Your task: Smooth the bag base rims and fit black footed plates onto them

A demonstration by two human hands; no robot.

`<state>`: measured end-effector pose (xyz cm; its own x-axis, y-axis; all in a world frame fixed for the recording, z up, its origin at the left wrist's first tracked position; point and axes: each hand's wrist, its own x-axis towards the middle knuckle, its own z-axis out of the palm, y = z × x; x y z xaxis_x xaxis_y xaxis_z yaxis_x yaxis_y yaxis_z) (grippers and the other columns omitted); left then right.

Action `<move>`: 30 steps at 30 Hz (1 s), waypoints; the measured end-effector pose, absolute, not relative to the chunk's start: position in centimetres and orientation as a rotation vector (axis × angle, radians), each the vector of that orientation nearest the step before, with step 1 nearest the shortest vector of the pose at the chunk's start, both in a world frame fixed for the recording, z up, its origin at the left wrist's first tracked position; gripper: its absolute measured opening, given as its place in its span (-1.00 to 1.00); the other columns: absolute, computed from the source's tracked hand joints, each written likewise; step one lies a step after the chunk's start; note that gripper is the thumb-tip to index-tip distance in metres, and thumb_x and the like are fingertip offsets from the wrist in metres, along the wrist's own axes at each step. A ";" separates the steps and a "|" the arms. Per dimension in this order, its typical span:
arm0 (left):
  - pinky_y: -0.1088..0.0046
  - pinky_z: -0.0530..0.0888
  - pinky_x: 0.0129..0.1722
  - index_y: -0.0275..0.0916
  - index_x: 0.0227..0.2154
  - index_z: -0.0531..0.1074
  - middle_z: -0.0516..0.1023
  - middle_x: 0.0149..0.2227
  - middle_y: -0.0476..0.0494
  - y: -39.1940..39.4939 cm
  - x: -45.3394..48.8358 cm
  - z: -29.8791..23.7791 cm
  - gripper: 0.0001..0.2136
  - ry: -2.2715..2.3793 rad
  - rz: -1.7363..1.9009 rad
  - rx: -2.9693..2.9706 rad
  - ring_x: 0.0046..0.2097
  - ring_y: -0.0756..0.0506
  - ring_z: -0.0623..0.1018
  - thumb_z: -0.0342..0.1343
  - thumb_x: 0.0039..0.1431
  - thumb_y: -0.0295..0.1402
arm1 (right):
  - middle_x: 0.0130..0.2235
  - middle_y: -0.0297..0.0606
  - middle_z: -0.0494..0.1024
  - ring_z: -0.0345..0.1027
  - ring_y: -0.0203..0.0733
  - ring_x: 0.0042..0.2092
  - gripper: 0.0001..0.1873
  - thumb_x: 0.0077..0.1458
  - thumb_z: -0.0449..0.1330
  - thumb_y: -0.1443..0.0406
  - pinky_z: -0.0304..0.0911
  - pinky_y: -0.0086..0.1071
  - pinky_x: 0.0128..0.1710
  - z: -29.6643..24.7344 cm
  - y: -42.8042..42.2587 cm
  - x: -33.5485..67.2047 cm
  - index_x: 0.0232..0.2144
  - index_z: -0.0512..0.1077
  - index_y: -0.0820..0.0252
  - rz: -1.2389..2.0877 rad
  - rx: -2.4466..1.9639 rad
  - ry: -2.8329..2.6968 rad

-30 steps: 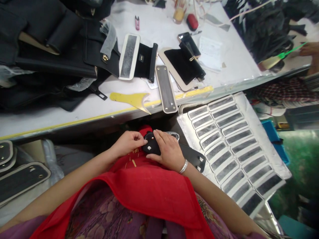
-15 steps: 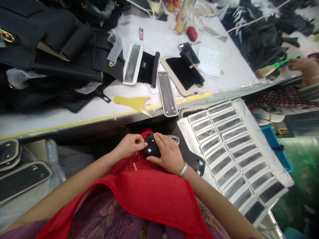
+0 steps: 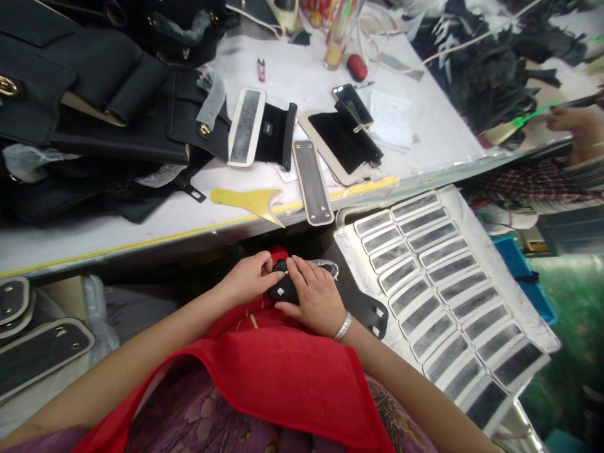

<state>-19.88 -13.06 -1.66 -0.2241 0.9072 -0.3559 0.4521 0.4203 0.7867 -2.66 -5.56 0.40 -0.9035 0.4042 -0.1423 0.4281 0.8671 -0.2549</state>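
A long black leather piece (image 3: pixel 359 306) with rounded ends lies across my lap, over the red apron (image 3: pixel 283 371). Small white tabs show near both its ends. My right hand (image 3: pixel 317 297) is wrapped over it, thumb below and fingers along the top. At the piece's left end, my left hand (image 3: pixel 255 277) has curled fingers, its thumb pressed beside a small gold stud (image 3: pixel 285 272). Whatever lies under my left fingers is hidden.
To the right, a white board (image 3: pixel 453 201) carries rows of grey-centred panels. Black bags (image 3: pixel 127 94) are heaped on the table at left. A yellow template (image 3: pixel 248 202) and a studded strip (image 3: pixel 312 182) lie along the table edge. A co-worker's hand (image 3: pixel 570 123) holds a brush (image 3: pixel 504 133).
My left thumb has shifted slightly right, onto the gold stud area. My right fingertips have moved a little left and down toward it. The view has shifted slightly.
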 end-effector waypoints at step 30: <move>0.12 0.25 -0.01 -0.35 0.03 0.24 0.39 -0.03 -0.35 -10.3 -14.1 -0.1 -0.15 1.738 0.169 2.264 -0.06 -0.29 0.37 0.12 -0.27 0.18 | 0.00 0.05 0.42 0.30 0.14 -0.05 -0.05 -0.17 0.15 -0.19 0.18 -0.08 -0.07 -0.5 -3.0 9.4 0.10 0.22 0.38 -0.018 0.808 3.235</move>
